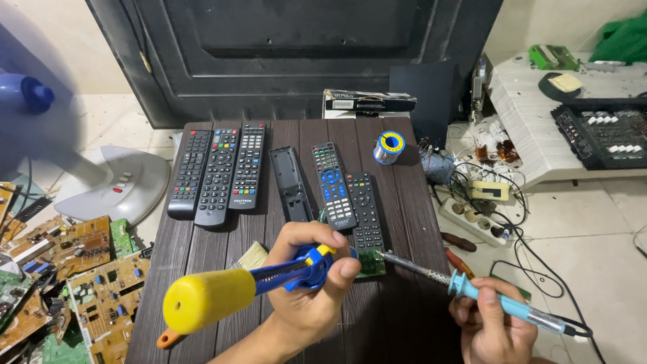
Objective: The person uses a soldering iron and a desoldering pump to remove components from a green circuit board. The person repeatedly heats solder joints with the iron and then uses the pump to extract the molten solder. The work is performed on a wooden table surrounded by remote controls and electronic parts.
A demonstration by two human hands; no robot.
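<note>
My left hand [311,283] grips a blue desoldering pump [266,276] with a large yellow plunger knob pointing toward me. Its tip lies at a small green circuit board [369,264] on the dark wooden table [404,202]. My right hand [486,323] holds a light-blue soldering iron [472,290] like a pen. The iron's metal tip touches the right edge of that board. Just beyond the board lie two black remotes [350,192], one with blue buttons.
Three black remotes [217,175] and an opened remote shell [291,182] lie across the table's far half, with a solder spool [389,147] to the right. Circuit boards [87,283] litter the floor at left, beside a fan base [118,185]. A power strip [475,219] and cables lie at right.
</note>
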